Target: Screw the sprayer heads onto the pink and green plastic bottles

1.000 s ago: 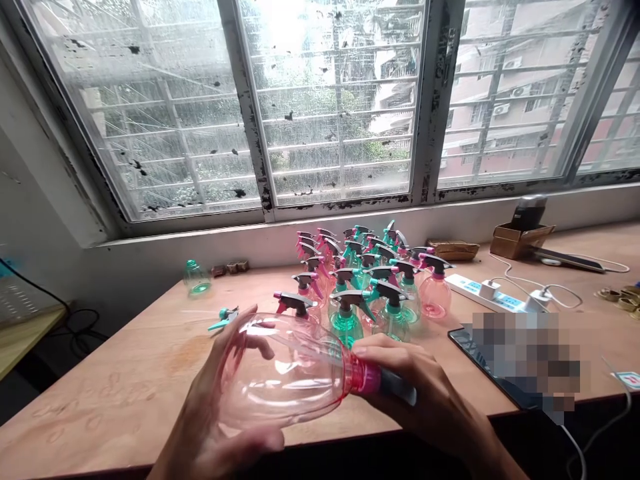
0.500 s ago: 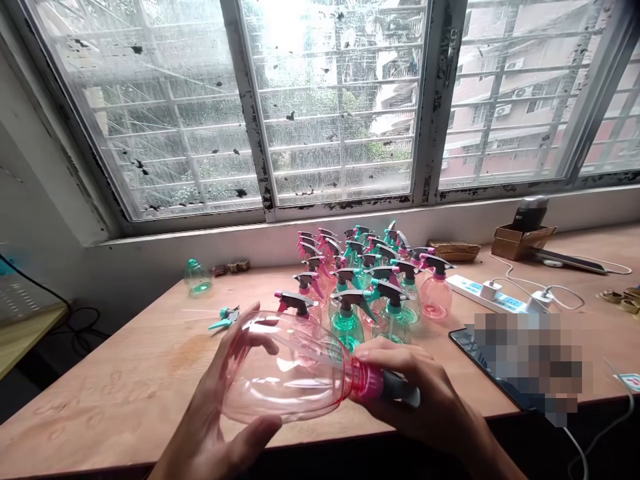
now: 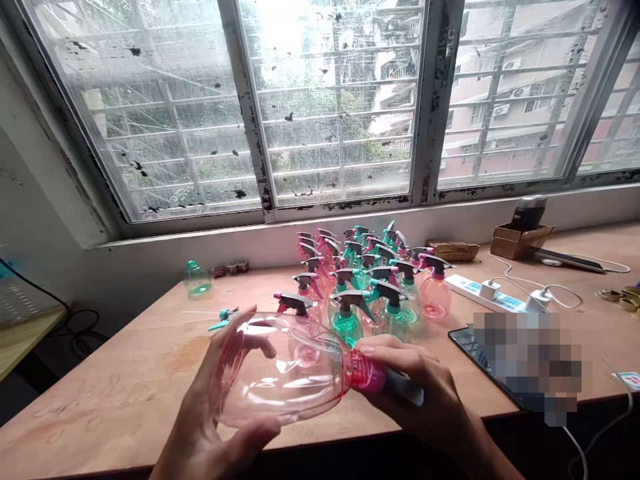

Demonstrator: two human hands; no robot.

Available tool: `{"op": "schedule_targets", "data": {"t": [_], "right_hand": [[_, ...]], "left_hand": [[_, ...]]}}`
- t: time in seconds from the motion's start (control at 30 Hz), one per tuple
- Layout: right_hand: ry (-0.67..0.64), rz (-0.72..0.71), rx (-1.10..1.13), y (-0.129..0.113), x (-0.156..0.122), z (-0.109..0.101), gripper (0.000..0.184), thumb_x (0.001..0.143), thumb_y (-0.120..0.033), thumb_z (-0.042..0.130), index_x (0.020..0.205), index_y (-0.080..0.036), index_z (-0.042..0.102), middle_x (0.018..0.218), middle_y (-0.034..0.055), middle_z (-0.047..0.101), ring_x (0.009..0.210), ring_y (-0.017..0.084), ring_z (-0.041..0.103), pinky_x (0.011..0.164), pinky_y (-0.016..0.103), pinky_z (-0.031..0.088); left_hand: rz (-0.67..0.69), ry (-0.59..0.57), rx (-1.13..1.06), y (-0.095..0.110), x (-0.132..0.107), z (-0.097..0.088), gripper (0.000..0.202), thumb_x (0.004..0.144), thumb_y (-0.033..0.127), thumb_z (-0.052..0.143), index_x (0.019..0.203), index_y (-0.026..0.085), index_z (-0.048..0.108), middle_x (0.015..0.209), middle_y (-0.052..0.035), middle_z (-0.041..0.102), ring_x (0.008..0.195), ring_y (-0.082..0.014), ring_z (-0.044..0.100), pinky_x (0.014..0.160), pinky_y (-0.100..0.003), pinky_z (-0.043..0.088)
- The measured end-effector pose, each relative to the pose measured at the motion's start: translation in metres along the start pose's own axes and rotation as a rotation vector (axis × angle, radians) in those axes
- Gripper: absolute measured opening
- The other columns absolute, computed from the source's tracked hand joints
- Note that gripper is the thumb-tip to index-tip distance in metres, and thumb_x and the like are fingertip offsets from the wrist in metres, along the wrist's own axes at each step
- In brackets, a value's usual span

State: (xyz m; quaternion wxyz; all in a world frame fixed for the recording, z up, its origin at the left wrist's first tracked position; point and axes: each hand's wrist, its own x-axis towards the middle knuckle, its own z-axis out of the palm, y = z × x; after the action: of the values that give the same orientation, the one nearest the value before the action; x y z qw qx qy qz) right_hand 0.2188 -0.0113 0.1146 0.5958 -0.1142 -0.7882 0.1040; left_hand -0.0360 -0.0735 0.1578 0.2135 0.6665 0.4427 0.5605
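A clear pink spray bottle (image 3: 285, 373) lies sideways in the air above the near part of the table. My left hand (image 3: 215, 413) is wrapped round its wide base, the thumb in front and fingers behind, seen through the plastic. At the neck, my right hand (image 3: 425, 393) grips the pink collar of the black spray head (image 3: 400, 385); its lower fingers are hidden. Behind the bottle stand several pink and green spray bottles (image 3: 347, 323) with spray heads on. A loose teal spray head (image 3: 225, 318) lies left of them, and a headless green bottle (image 3: 199, 280) stands farther back.
A dark tablet (image 3: 485, 360), partly blurred out, lies at the right. Beyond it are a white power strip (image 3: 470, 288) with plugs and cables, and a cardboard box (image 3: 520, 241) holding a dark object. The wooden table (image 3: 100, 393) meets the wall beneath the windows.
The held bottle has tilted and shifted slightly, its collar and spray head turned a little within my right hand. Both hands keep their hold, and the other bottles stay put.
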Motion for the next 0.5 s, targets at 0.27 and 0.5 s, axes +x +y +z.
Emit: {"op": "schedule_targets", "data": {"t": [0.27,0.5], "right_hand": [[-0.011,0.205,0.055,-0.001,-0.009,-0.003,0.046,0.081,-0.015,0.084,0.119,-0.028,0.061,0.093,0.0025,0.079,0.071,0.018,0.076,0.063,0.021,0.061],[-0.019,0.22,0.087,-0.004,-0.005,-0.004,0.048,0.079,-0.014,0.085,0.117,-0.03,0.061,0.09,0.0005,0.079,0.064,0.015,0.072,0.058,0.019,0.057]], "left_hand": [[0.191,-0.179,0.05,-0.027,0.001,-0.024,0.107,0.074,0.044,0.088,0.162,0.036,0.027,0.163,-0.0114,0.042,0.149,-0.0408,0.04,0.122,-0.056,0.03],[0.262,-0.175,0.107,-0.014,-0.007,-0.017,0.104,0.08,0.043,0.084,0.162,0.042,0.02,0.171,-0.0093,0.026,0.15,-0.045,0.036,0.117,-0.067,0.029]]}}
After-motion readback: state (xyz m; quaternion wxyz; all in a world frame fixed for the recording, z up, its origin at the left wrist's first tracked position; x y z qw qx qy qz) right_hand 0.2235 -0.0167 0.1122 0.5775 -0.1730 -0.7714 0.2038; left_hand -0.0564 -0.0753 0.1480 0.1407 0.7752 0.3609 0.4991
